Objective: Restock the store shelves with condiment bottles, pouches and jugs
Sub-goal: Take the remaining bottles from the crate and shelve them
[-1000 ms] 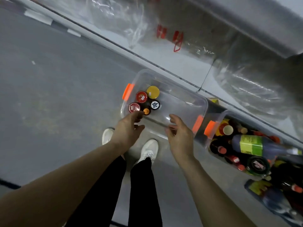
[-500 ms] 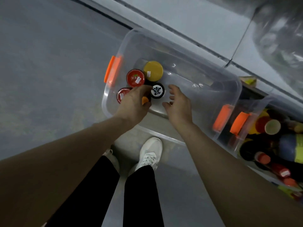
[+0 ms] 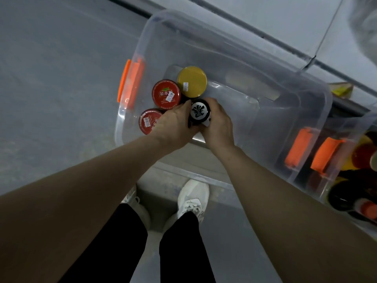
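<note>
Head view: clear bin (image 3: 224, 48) on the grey floor (image 3: 51, 99), seen from above, orange latch (image 3: 130, 82) on its left end; four jars bunched in the bin's left half: yellow-lidded jar (image 3: 191, 81) at the back, red-lidded jar (image 3: 166, 94) just left of it and touching, second red-lidded jar (image 3: 150, 121) nearer the front wall, black-lidded jar (image 3: 200, 111) (white emblem on top) in front of the yellow one; left hand (image 3: 175, 123) reaches in with fingers curled against the black-lidded jar's left side, partly covering the second red lid; right hand (image 3: 218, 123) curled round the jar's right side, thumb at the lid rim, so both hands grip it; jar upright, cannot tell if it is off the bin floor; second bin (image 3: 346, 160) with orange latches just to the right, dark bottles inside; white shoes (image 3: 192, 199) and black trousers below
</note>
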`<state>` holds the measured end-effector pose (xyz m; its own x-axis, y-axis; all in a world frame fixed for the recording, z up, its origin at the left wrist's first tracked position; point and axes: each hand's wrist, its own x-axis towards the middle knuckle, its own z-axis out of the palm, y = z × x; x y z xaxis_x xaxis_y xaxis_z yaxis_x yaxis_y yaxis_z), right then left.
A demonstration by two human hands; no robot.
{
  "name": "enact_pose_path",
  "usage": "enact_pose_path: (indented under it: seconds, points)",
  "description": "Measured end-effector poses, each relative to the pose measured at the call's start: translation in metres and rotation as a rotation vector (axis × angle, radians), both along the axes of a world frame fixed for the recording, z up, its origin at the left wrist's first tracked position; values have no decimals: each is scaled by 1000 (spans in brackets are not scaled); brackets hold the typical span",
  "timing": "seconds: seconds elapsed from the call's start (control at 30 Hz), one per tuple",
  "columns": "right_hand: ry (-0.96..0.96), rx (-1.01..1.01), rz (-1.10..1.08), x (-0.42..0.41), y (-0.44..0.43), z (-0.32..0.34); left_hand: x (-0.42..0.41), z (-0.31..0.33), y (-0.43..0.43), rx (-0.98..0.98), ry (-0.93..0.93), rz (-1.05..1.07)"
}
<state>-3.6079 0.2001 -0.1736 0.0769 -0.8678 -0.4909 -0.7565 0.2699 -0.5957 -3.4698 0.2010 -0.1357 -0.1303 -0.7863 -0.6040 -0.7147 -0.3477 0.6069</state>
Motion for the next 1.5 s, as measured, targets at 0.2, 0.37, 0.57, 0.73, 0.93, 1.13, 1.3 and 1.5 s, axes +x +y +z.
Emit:
enact_pose_path:
  seconds: [0.2,0.37,0.57,0.73,0.93,1.13,1.3,1.5]
  points:
    - [-87,64,10,-19,-4,14,-3,17,-4,37,66,20]
    - [-182,38,-85,-31,-5,39,-5,38,-17,-7,76,-7]
    - [-471,209,-265,-42,-6,101,9,92,-18,107,486,246]
    - [-662,332,-394,-40,-5,182,28,157,-17,311,685,291]
    - [-828,370,-535,-23,-12,287,41,253,-13,234,732,272]
    - [-951,400,-575,2,-28,387,33,344,-6,140,726,458]
    - [-849,259,-484,13,-21,479,31,434,4,31,659,448]
    - [-923,168,-495,9,-21,587,42,547,6,-18,731,361]
